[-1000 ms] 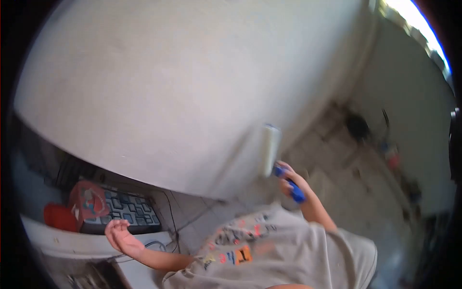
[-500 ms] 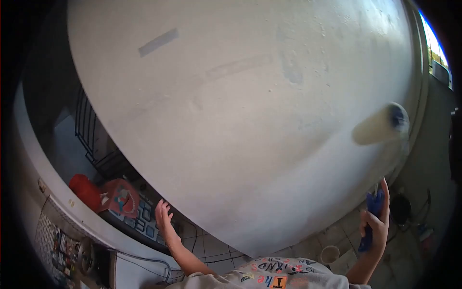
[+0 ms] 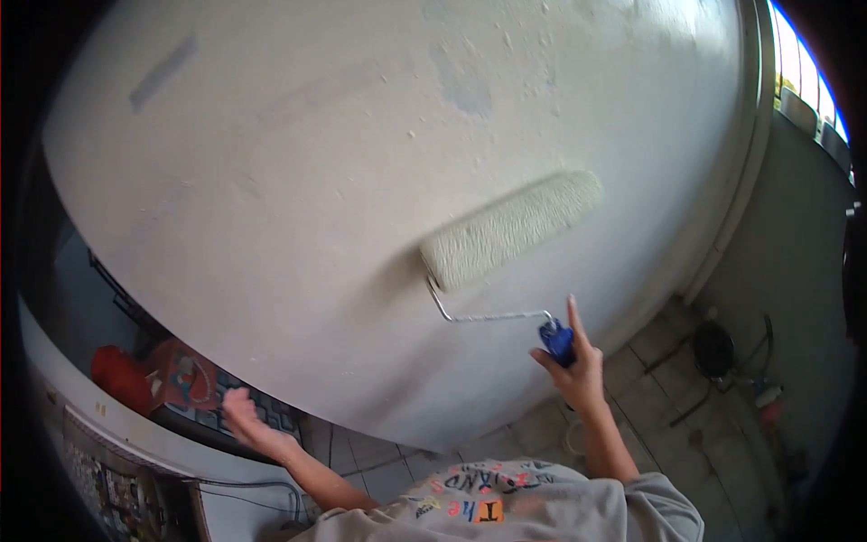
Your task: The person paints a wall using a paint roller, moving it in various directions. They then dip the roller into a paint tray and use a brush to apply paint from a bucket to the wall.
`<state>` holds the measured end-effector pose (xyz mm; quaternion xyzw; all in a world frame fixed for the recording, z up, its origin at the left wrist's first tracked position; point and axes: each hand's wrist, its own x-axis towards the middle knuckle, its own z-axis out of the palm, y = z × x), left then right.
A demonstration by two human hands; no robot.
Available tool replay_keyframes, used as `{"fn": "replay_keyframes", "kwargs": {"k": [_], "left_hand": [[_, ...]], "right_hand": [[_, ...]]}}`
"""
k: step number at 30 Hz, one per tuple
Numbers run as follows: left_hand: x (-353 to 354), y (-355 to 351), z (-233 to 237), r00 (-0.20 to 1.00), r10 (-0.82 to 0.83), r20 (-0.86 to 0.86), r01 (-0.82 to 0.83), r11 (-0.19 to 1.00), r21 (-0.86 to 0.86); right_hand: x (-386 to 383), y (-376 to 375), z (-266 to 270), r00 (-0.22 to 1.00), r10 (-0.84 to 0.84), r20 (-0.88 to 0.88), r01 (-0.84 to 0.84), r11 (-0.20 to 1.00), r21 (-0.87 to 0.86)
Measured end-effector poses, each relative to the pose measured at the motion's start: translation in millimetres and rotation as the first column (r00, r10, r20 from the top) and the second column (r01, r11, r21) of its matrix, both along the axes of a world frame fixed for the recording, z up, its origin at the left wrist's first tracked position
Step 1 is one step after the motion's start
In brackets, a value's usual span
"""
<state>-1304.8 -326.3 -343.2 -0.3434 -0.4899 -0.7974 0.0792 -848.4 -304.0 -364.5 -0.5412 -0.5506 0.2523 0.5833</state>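
Observation:
My right hand [image 3: 582,369] is wrapped round the blue handle [image 3: 557,341] of a paint roller, its index finger stretched out along it. A bent metal rod runs left from the handle to the pale, fuzzy roller sleeve [image 3: 513,229], which lies at or very near the large off-white wall [image 3: 298,235]. Low on the left, my left hand [image 3: 253,423] is raised with nothing in it, fingers apart and slightly blurred, near the wall's lower edge and a pinkish plastic bag [image 3: 185,378].
A red object [image 3: 122,379] sits at the left beside the bag. Dark round item [image 3: 713,350] and hose-like pieces are on the tiled floor [image 3: 668,406] at right. A barred window [image 3: 799,68] is at upper right. Cables run along the lower left.
The roller has moved left across the wall, and its sleeve is turned more broadside to view. My right hand has shifted left and up; the whole view has swung rightward.

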Motion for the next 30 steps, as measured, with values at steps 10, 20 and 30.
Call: {"fn": "replay_keyframes", "kwargs": {"k": [10, 20, 30], "left_hand": [[127, 33, 10, 0.716, -0.196, -0.670, 0.515, 0.796, 0.318], [179, 73, -29, -0.155, -0.927, -0.341, 0.878, 0.029, -0.478], [189, 76, -64, -0.282, -0.955, 0.093, 0.578, -0.246, -0.778]], "right_hand": [[10, -36, -30, 0.990, 0.000, -0.144, -0.046, 0.947, -0.318], [-2, -178, -120, 0.935, -0.299, 0.188, 0.321, 0.498, -0.805], [-15, -414, -187, 0.798, -0.128, 0.589, 0.581, -0.096, -0.808]]}}
